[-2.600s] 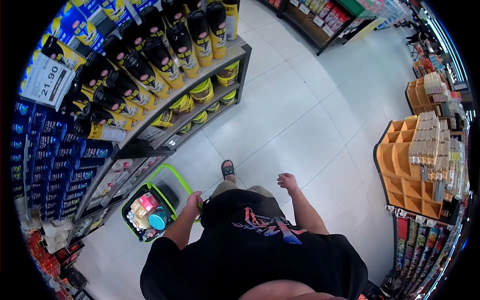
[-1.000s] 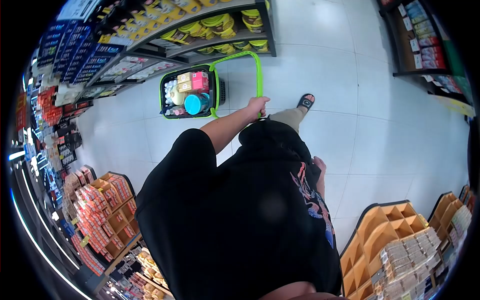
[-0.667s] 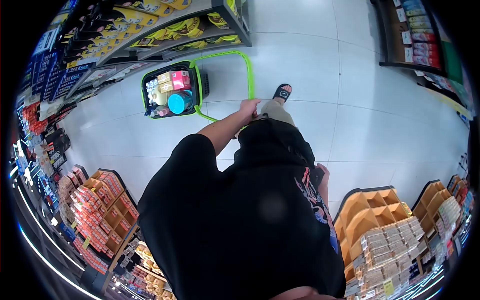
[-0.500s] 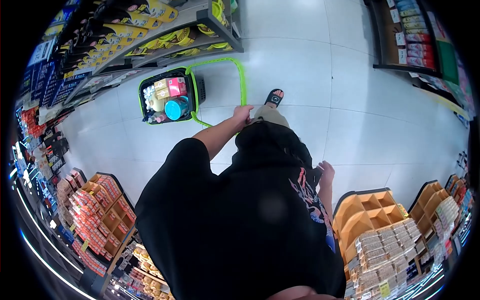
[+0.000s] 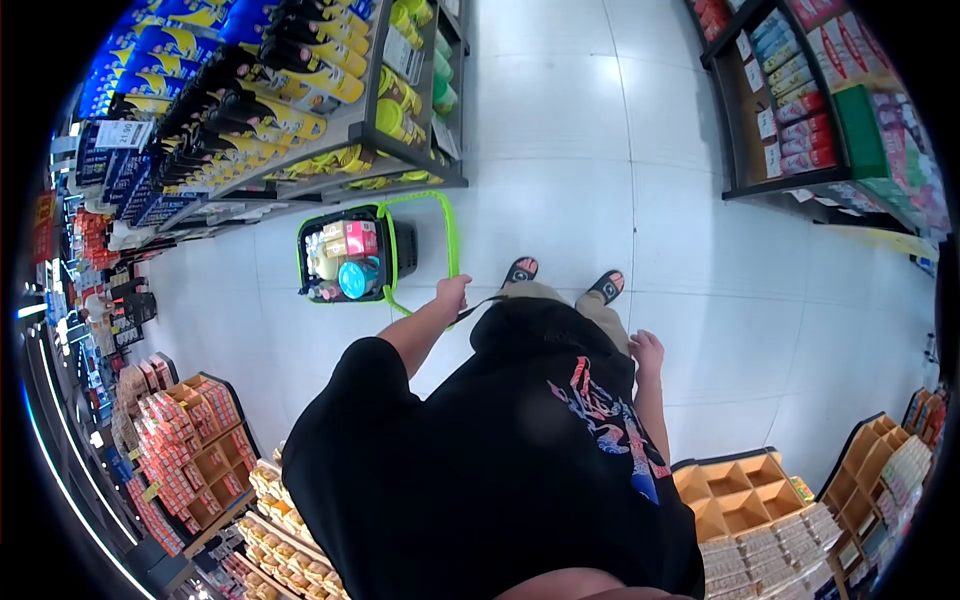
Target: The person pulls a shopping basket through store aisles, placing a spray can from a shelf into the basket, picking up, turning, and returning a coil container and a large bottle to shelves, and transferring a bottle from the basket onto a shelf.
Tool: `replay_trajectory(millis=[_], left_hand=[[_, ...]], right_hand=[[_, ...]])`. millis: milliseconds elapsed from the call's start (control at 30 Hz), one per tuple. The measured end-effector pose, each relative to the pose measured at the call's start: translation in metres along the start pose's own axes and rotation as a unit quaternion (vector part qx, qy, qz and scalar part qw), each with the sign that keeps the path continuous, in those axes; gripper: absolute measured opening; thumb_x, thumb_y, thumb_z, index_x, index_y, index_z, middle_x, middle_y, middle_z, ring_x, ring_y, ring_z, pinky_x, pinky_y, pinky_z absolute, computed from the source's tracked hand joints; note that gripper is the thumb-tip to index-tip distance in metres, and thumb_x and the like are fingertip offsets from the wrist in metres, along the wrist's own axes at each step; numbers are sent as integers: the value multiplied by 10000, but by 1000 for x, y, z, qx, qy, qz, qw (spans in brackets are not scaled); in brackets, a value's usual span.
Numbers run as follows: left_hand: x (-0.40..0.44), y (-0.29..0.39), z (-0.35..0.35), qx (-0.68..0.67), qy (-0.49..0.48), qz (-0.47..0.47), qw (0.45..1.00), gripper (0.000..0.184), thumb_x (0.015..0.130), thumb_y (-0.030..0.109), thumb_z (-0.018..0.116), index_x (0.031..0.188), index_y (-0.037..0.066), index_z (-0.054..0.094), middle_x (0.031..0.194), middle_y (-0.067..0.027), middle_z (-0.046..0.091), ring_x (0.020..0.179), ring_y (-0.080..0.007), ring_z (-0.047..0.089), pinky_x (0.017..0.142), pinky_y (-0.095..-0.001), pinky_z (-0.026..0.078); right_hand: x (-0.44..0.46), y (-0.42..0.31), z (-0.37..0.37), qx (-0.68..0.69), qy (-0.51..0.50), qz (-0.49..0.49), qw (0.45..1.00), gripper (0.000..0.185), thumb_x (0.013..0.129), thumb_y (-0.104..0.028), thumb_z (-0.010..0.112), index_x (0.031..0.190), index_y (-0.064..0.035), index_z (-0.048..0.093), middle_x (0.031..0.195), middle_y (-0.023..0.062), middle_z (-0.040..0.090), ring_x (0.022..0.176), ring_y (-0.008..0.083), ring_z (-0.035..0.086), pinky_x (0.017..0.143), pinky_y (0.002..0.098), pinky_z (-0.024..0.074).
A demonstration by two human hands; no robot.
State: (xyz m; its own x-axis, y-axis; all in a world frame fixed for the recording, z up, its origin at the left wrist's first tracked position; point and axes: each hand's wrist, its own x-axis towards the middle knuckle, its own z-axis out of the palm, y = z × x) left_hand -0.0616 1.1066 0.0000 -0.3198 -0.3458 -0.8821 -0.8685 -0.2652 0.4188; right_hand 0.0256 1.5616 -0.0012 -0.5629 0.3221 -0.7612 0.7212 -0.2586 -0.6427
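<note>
Blk tee w/ red/blue print, khaki pants, blk slides

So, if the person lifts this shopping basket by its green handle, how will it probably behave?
The basket looks stiff, with firm, straight walls. It may feel fairly heavy, since a pink box, a turquoise tub and other goods fill it. These lie loosely together, so they could slide if it tilts.

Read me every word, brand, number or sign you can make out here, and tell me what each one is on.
"21.90", on the white price card at the left shelf.
Too small or blurred to read: yellow-and-black cans, right-hand shelf tags, red sign, shirt print, pink box in the basket.
</note>
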Motion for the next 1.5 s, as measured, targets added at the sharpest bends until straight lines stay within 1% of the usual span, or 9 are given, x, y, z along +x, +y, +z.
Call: replay_trajectory(millis=[300, 500, 633, 833, 1000, 1100, 1300, 1400, 1500], left_hand=[[-19, 2, 72, 72, 77, 86, 991, 333, 781, 223, 663, 942, -47, 552, 615, -61, 466, 472, -174, 447, 415, -347, 383], [-36, 5, 118, 60, 91, 87, 990, 337, 773, 234, 684, 924, -45, 572, 647, -65, 487, 507, -186, 477, 432, -356, 399], [-44, 10, 148, 55, 93, 87, 990, 310, 770, 218, 688, 874, -54, 582, 639, -74, 496, 515, -201, 488, 436, -363, 398], [-45, 22, 202, 26, 77, 77, 994, 249, 810, 187, 641, 758, -24, 519, 532, -46, 420, 403, -157, 402, 374, -346, 310], [-38, 42, 249, 47, 63, 28, 997, 416, 787, 206, 662, 1012, -121, 538, 693, -124, 522, 528, -215, 505, 428, -382, 388], [-42, 59, 272, -8, 60, 12, 998, 451, 799, 174, 650, 1063, -159, 499, 814, -156, 538, 633, -260, 560, 483, -421, 438], [-40, 70, 310, -30, 43, 7, 999, 273, 807, 160, 645, 833, -112, 636, 734, -130, 607, 683, -207, 591, 576, -383, 455], [14, 28, 321, -96, 2, 12, 995, 311, 811, 189, 655, 878, -114, 639, 746, -119, 608, 692, -188, 574, 584, -382, 442], [25, 19, 342, -44, -16, 75, 996, 290, 825, 209, 653, 841, -81, 653, 728, -99, 600, 702, -167, 553, 589, -375, 432]], right_hand=[[62, -46, -154, -11, 71, 92, 993, 354, 883, -230, 579, 1154, -3, 558, 992, 132, 643, 788, 224, 629, 664, 316, 512], [104, -16, -189, -129, -24, 89, 987, 318, 875, -236, 588, 1099, -11, 566, 959, 122, 643, 758, 222, 618, 631, 322, 500], [141, -29, -166, -258, -124, 59, 956, 285, 869, -228, 591, 1054, -12, 583, 891, 107, 647, 693, 196, 603, 543, 284, 453], [172, -146, -100, -164, -104, 45, 980, 309, 871, -211, 588, 1075, 20, 588, 854, 102, 640, 665, 173, 598, 529, 267, 450], [236, -220, -90, -157, -122, 33, 979, 340, 872, -211, 586, 1125, 15, 573, 911, 119, 648, 732, 198, 612, 649, 329, 486], [257, -268, -85, -209, -105, 27, 972, 277, 866, -182, 597, 1047, 26, 590, 816, 101, 626, 607, 166, 590, 479, 249, 436], [338, -316, -79, -195, -97, 70, 973, 250, 843, -150, 595, 1019, 27, 590, 733, 85, 605, 528, 154, 560, 417, 247, 400], [352, -347, -54, -244, -122, 4, 962, 277, 848, -194, 615, 1028, 17, 599, 819, 95, 629, 635, 164, 577, 560, 298, 471], [387, -361, -29, -361, -132, -142, 912, 183, 770, -153, 597, 809, 8, 676, 670, 57, 614, 553, 145, 546, 529, 277, 455]])
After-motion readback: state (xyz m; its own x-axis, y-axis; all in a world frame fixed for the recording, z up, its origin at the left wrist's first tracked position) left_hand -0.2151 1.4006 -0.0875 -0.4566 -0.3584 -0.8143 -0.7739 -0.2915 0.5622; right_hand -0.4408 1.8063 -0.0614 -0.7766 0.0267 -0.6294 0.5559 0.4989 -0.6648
